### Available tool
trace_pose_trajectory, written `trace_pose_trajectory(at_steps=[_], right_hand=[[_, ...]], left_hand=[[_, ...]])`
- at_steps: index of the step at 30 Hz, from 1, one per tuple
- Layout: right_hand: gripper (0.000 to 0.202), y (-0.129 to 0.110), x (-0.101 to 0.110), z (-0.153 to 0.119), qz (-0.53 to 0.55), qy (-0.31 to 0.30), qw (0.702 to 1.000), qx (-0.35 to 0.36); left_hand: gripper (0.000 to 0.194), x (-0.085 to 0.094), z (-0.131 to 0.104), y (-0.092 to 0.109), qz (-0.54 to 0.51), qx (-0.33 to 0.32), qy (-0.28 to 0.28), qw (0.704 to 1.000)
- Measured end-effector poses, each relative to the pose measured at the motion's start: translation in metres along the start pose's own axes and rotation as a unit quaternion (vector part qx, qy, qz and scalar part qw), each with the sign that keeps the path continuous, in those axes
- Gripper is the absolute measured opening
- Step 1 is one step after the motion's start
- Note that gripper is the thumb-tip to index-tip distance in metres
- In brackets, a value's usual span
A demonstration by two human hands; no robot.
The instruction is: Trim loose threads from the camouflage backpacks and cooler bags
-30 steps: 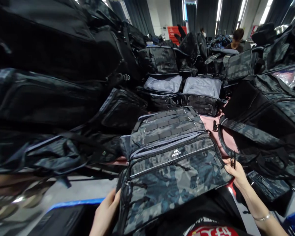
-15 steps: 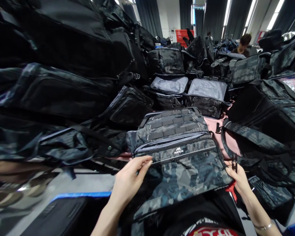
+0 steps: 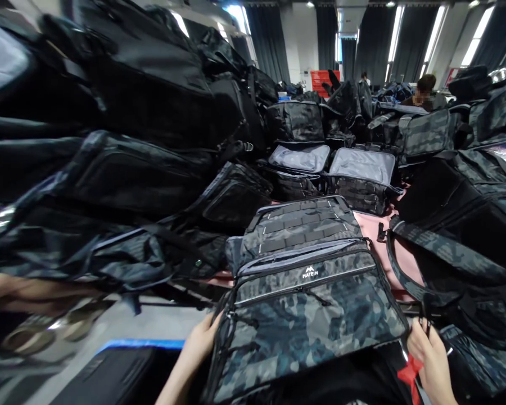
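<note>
A camouflage backpack [image 3: 320, 315] with a MATEIN logo lies in front of me, its upper compartment partly unzipped. At its left edge is my left hand [image 3: 203, 337], the fingertips hidden behind the side of the bag. My right hand [image 3: 428, 351] is beside the lower right corner, its fingers closed round small dark-bladed snips [image 3: 424, 325]. A red ribbon-like piece [image 3: 411, 374] hangs by that hand.
Piled black bags [image 3: 143, 174] rise at the left. Two open bags with grey linings [image 3: 362, 164] stand beyond the backpack on pink cloth [image 3: 373, 228]. More bags lie right. Another person's arm [image 3: 34, 289] shows at far left; a person [image 3: 425, 93] is in the background.
My left hand has moved from the bag's front down to its left edge. My right hand has shifted lower and right. The backpack's front panel shows more fully, and the view has tilted slightly.
</note>
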State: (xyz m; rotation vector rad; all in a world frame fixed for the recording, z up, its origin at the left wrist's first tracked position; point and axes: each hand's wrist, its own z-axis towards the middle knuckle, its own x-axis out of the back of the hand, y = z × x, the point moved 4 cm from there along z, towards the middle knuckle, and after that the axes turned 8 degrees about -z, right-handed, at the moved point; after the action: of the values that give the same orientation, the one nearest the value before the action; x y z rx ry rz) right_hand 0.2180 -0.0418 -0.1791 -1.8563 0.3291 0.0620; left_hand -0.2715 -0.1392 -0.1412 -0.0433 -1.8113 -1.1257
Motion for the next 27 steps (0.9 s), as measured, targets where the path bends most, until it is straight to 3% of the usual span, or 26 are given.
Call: trace_pose_trajectory(at_steps=[2,5,9,12,14,16,18,20,21,23,24,27], right_hand=[[0.037,0.016,0.001,-0.005,0.000,-0.001,1.000,-0.026],[0.040,0.033,0.000,-0.007,-0.017,-0.028,0.997,-0.075],[0.041,0.025,-0.003,0.003,0.029,-0.021,0.997,-0.068],[0.037,-0.011,-0.020,0.015,0.047,-0.038,0.998,-0.029],[0.035,-0.049,-0.038,0.023,0.051,-0.052,0.997,0.023],[0.030,-0.098,-0.061,0.028,0.048,-0.098,0.988,0.106],[0.026,-0.148,-0.079,0.026,0.060,-0.102,0.966,0.229],[0.025,-0.187,-0.091,0.016,0.055,-0.071,0.935,0.342],[0.025,-0.198,-0.097,0.011,0.043,-0.071,0.927,0.367],[0.026,-0.203,-0.107,-0.001,-0.001,-0.107,0.925,0.366],[0.026,-0.197,-0.112,-0.005,-0.028,-0.139,0.927,0.347],[0.025,-0.161,-0.121,-0.016,-0.116,-0.240,0.926,0.267]], left_hand=[[0.036,-0.006,-0.010,-0.007,-0.038,0.011,-0.006,0.999],[0.040,-0.003,-0.037,0.003,-0.080,-0.024,0.043,0.996],[0.042,0.000,-0.076,0.021,-0.159,-0.073,0.124,0.977],[0.040,-0.005,-0.102,0.031,-0.202,-0.063,0.214,0.954],[0.038,-0.013,-0.122,0.038,-0.218,-0.043,0.288,0.932],[0.032,-0.031,-0.143,0.048,-0.206,-0.039,0.317,0.925],[0.026,-0.059,-0.160,0.063,-0.186,-0.080,0.264,0.943],[0.025,-0.089,-0.173,0.087,-0.192,-0.198,0.139,0.951],[0.028,-0.104,-0.180,0.101,-0.198,-0.280,0.060,0.937],[0.036,-0.124,-0.187,0.127,-0.196,-0.399,-0.060,0.894],[0.041,-0.131,-0.186,0.137,-0.192,-0.423,-0.092,0.881],[0.048,-0.147,-0.169,0.160,-0.178,-0.407,-0.126,0.887]])
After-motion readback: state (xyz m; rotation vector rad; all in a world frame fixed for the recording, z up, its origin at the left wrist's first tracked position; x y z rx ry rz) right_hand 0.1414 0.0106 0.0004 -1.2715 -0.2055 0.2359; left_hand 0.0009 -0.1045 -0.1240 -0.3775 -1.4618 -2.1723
